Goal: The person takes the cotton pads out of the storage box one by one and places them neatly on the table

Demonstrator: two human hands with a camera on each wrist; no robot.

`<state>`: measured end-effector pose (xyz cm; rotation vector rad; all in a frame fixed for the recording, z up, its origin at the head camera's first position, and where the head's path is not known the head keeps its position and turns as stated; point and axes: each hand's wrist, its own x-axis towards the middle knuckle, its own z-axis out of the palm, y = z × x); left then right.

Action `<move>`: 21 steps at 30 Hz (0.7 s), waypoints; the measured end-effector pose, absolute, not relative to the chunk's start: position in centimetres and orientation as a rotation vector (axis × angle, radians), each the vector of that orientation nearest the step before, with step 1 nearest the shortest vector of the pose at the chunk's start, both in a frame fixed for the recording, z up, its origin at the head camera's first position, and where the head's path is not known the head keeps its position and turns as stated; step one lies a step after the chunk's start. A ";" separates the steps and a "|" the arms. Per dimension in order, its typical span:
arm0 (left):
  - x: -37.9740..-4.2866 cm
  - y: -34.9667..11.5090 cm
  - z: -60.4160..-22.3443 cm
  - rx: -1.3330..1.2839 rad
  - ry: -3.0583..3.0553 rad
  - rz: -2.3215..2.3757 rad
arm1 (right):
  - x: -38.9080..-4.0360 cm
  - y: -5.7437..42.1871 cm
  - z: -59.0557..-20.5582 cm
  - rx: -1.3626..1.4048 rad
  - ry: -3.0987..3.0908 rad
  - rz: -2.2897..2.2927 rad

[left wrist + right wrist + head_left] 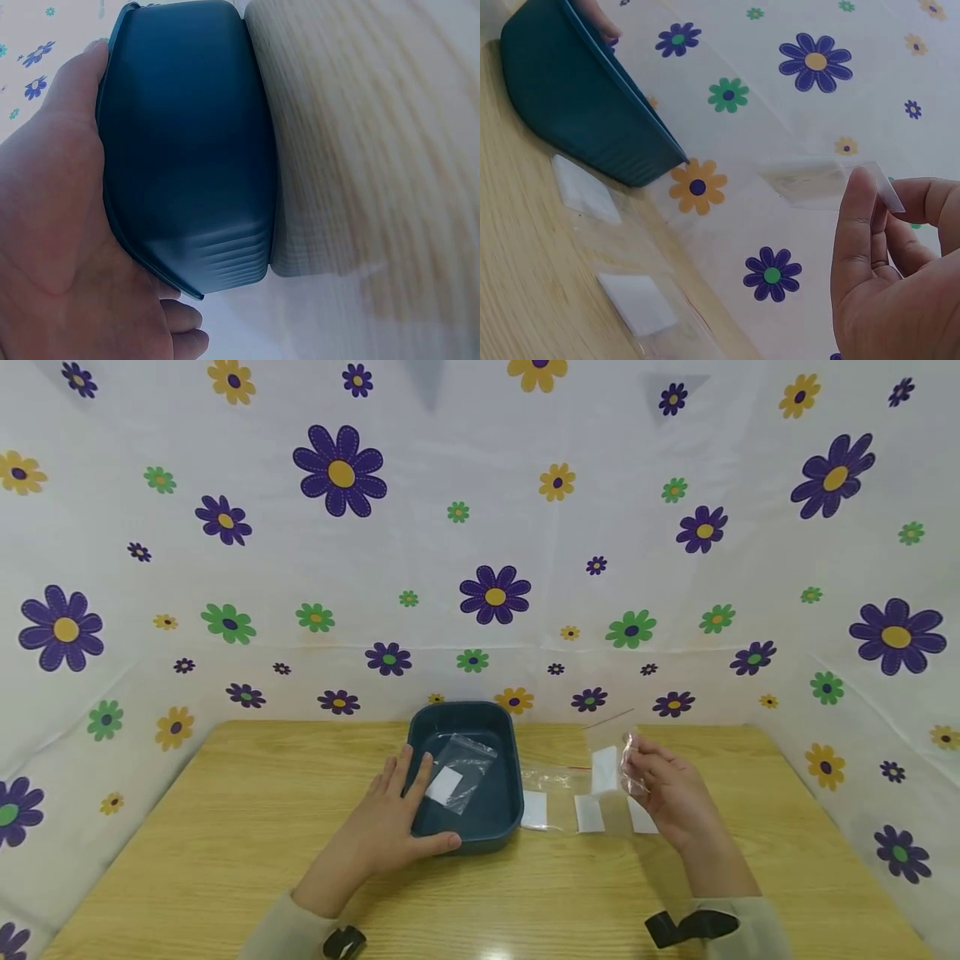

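Note:
A dark blue-green rectangular tray (463, 842) stands on the table, with a clear zip bag (474, 758) holding a white square lying inside. My left hand (382, 827) rests over the tray's left rim and near corner, its fingers spread and straight; the left wrist view shows the palm along the rim. To the right of the tray, my right hand (675, 789) pinches another clear zip bag (604, 764) by its edge, raised above the table. This one also has a white square in it. In the right wrist view, the pinched bag (817, 184) extends from thumb and fingers.
More clear bags with white squares, such as this one (535, 810) and this bag (589, 814), lie in a row right of the tray. The wooden table (247, 827) meets a white flowered cloth (420, 543) at its back and sides.

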<state>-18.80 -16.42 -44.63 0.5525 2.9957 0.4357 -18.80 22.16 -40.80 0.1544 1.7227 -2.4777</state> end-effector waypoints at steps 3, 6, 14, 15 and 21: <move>-18.8 -16.5 -44.7 0.554 3.001 0.434 | -18.7 22.6 -40.7 0.167 1.708 -2.490; -18.7 -16.5 -44.8 0.555 3.007 0.431 | -18.7 23.1 -40.6 0.170 1.694 -2.500; -18.9 -16.5 -45.1 0.559 3.013 0.427 | -18.6 24.5 -40.5 0.203 1.670 -2.528; -18.9 -16.5 -45.2 0.561 3.014 0.426 | -18.6 24.7 -40.5 0.212 1.663 -2.534; -19.1 -16.5 -45.2 0.566 3.014 0.447 | -18.6 25.9 -40.6 0.205 1.625 -2.595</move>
